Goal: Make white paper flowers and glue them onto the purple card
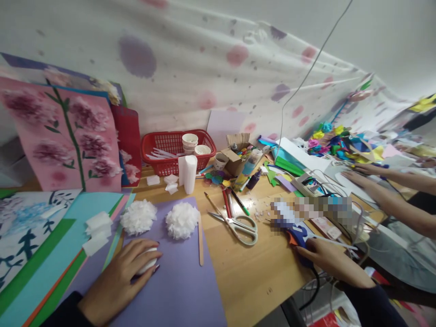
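My left hand is closed round a small white object on the purple sheet. Just beyond it on the same sheet are two fluffy white paper flowers, one at the left and one at the right. A flat wooden stick lies beside the right flower. My right hand grips the handle of a blue glue gun, its nozzle pointing left over the table. Scissors with pale handles lie between my hands.
Behind stand a red basket with paper cups, a white paper roll and a pink flower picture. Layered coloured sheets cover the left. Another person's arms reach in at the right, near a power strip and cables.
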Demonstrator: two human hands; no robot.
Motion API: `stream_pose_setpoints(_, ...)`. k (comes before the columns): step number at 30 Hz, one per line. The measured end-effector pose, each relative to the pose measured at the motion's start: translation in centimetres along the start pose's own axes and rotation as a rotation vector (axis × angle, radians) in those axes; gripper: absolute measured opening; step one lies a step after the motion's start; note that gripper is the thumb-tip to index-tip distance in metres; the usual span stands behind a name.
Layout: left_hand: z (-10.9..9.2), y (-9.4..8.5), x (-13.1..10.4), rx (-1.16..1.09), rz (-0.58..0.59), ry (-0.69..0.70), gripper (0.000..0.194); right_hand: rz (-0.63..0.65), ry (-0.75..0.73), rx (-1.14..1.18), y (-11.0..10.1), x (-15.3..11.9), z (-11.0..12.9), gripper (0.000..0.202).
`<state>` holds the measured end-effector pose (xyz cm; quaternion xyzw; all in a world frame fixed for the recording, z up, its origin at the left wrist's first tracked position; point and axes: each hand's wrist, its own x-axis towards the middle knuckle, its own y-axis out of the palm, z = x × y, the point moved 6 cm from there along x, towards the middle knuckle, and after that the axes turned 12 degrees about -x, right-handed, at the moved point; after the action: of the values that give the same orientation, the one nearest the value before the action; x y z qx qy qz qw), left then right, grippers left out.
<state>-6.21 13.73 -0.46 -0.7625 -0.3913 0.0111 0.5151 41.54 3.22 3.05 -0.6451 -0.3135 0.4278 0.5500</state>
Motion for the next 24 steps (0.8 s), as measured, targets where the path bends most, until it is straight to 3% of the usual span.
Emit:
stream_pose_setpoints(3,0.2,0.2,-0.1,0.010,0.012,-0.012,0.022,0.150,0.025,0.037,1.3,0.0,0.8,0.034)
stream_pose_setpoints(5,0.3,0.3,-0.1,0.011,0.014,-0.020,0.023,0.146,0.064,0.160,1.4,-0.2,0.8,0.034)
stream_pose_setpoints(8,0.3,0.3,0.0,0.007,0.002,-0.030,0.023,0.071,0.066,0.384,1.3,-0.5,1.0,0.034)
stream_pose_setpoints(11,0.1,0.2,0.1,-0.001,-0.008,-0.038,0.023,-0.125,-0.005,0.453,0.8,-1.0,2.3,0.033)
stream_pose_setpoints(14,0.0,0.1,0.2,-0.003,-0.013,-0.033,0.023,-0.334,-0.028,0.313,1.3,-1.8,3.8,0.030)
stream_pose_setpoints(19,-0.1,0.1,0.1,0.018,-0.013,-0.022,0.023,-0.499,0.000,0.029,3.4,-2.7,5.4,0.032)
stream_pose_setpoints(24,-0.2,0.1,0.1,0.031,-0.007,-0.016,0.023,-0.506,-0.070,-0.040,3.1,-3.3,6.3,0.035)
